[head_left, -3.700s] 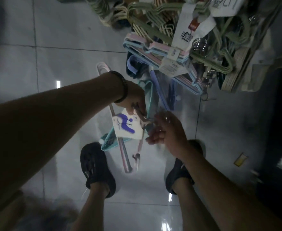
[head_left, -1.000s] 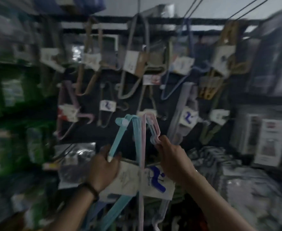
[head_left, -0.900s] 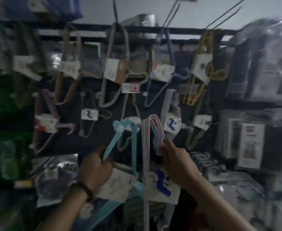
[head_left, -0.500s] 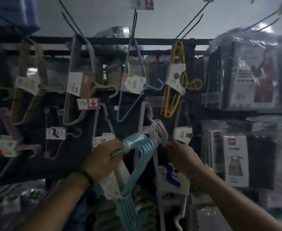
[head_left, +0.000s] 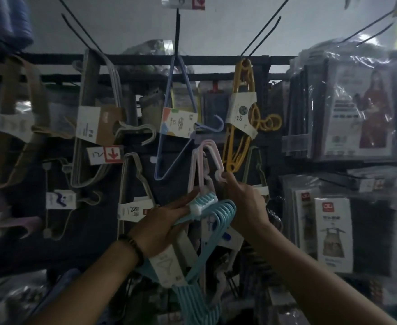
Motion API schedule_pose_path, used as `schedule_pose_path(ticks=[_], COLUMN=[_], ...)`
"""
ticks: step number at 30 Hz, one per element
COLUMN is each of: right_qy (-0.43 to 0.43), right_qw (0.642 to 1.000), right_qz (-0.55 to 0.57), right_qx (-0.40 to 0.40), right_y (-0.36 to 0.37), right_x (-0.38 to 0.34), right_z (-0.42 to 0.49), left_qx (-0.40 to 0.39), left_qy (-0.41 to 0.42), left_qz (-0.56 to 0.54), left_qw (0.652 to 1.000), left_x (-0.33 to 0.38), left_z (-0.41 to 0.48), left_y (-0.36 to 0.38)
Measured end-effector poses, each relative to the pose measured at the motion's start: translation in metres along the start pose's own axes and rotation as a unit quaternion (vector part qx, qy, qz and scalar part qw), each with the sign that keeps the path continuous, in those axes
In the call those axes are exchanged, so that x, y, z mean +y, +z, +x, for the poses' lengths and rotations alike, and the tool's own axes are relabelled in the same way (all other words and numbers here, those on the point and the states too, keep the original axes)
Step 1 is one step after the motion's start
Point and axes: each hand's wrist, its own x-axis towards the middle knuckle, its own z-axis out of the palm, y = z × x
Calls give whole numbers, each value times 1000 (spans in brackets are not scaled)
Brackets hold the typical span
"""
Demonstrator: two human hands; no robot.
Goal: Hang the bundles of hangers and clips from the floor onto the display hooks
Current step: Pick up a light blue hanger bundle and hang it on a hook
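My left hand (head_left: 163,221) grips a bundle of light-blue hangers (head_left: 212,233) with a white paper label, held low in front of the display wall. My right hand (head_left: 245,202) pinches the hook end of a pink hanger bundle (head_left: 205,160) and holds it up against the dark rack, just below the blue wire hangers (head_left: 169,127) and left of the yellow clip bundle (head_left: 242,118). Long black display hooks (head_left: 260,31) stick out from the top rail. I cannot tell whether the pink bundle sits on a hook.
Grey and beige hanger bundles with labels (head_left: 99,124) hang to the left. Bagged aprons (head_left: 333,233) and other wrapped goods (head_left: 357,106) fill the right side. A price tag with a red arrow (head_left: 105,154) sits left of centre.
I have risen from the floor with both bundles and faced the rack. In the last half second my right hand lifted the pink bundle higher; my left hand stayed with the blue bundle.
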Motion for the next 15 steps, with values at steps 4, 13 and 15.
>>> schedule_pose_path(ticks=[4,13,15], right_qy=[18,88,86], right_qw=[1000,994,994], right_qz=[18,29,26], right_qx=[-2,-62,-62], right_y=[18,56,63], right_x=[1,9,6], right_z=[2,34,51], left_qx=[-10,43,76], left_qy=[-9,-88,-110], left_qz=[-24,-55,-48], left_qw=[1000,994,990], left_x=[-5,-16,-20], left_z=[10,8,3], left_y=[-4,-4,-7])
